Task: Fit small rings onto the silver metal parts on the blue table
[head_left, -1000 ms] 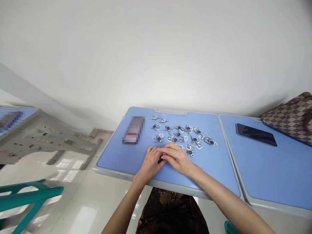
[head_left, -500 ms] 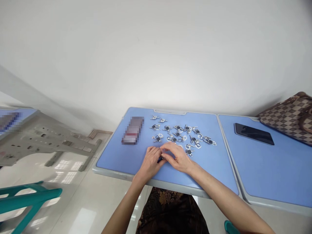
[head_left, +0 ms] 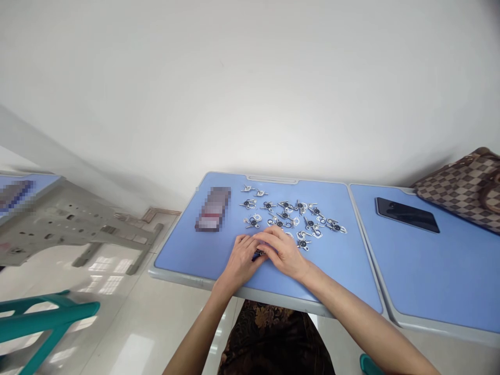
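Right hand [head_left: 284,251]: has crept slightly toward the left one since the last frame; its fingers and thumb are bent inward, tips at the held piece, their exact grip hidden.
Left hand [head_left: 241,255]: curled nearly closed around a small dark piece, thumb on the near side.
Dark piece [head_left: 259,252]: between both hands, low over the desk [head_left: 183,245], mostly covered; crowded fingertips could let it slip, and the near edge is close enough for a drop to the floor.
Metal fitting with black centre [head_left: 303,244]: just beside the right hand, so a sideways sweep of that hand could knock it.
Scattered fittings [head_left: 285,215]: beyond the hands, some overlapping; their loops and tabs could snag, dragging neighbours along if one is pulled.
Two paler fittings [head_left: 254,191]: farthest back, well apart from the hands, at little risk.
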{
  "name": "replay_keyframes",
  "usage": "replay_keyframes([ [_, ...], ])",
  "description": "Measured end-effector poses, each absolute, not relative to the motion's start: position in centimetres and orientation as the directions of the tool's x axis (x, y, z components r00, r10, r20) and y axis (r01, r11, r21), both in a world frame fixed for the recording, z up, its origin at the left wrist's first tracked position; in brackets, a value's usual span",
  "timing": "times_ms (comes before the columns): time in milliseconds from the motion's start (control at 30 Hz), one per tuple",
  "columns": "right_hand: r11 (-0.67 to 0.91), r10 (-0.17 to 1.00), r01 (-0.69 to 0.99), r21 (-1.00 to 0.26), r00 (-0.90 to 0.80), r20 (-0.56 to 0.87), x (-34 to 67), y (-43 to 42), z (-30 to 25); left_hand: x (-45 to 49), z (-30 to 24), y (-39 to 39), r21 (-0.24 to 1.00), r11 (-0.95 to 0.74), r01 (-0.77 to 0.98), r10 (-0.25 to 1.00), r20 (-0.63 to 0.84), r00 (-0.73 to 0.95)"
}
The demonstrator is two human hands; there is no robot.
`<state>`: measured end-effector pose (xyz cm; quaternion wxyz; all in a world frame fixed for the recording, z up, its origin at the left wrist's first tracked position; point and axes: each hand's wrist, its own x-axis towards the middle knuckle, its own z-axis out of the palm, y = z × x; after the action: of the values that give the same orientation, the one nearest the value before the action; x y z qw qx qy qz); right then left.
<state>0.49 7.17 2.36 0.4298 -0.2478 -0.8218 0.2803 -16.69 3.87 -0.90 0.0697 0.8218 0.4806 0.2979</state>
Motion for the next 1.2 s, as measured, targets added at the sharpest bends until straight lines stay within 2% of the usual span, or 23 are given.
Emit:
replay_keyframes([
  [167, 0.690, 0.641, 0.100, -0.717, -0.546, 0.540, 0.50, 7.13, 2.48, -16.77, -1.11, 3.94, 0.384, -0.528, 0.757, 0.828, 0.431, 0.359],
  [333, 0.690, 0.674, 0.161, -0.705, -0.497, 0.546, 0.31, 7.10, 2.20, -16.70, -1.11, 3.94, 0.387, -0.528, 0.756, 0.830, 0.422, 0.363],
  [567, 0.672, 0.657, 0.118, -0.731, -0.550, 0.515, 0.50, 7.13, 2.44, -16.74, -0.98, 3.88, 0.365, -0.539, 0.759, 0.817, 0.446, 0.366],
  [700, 0.685, 0.668, 0.149, -0.713, -0.521, 0.532, 0.41, 7.12, 2.27, -16.66, -1.02, 3.89, 0.388, -0.522, 0.760, 0.833, 0.422, 0.357],
  [967, 0.624, 0.686, 0.099, -0.775, -0.546, 0.482, 0.62, 7.22, 2.47, -16.67, -0.80, 3.92, 0.386, -0.517, 0.764, 0.838, 0.410, 0.360],
  [1200, 0.650, 0.699, 0.134, -0.748, -0.492, 0.520, 0.40, 7.22, 2.16, -16.62, -0.83, 3.85, 0.376, -0.516, 0.770, 0.837, 0.414, 0.359],
])
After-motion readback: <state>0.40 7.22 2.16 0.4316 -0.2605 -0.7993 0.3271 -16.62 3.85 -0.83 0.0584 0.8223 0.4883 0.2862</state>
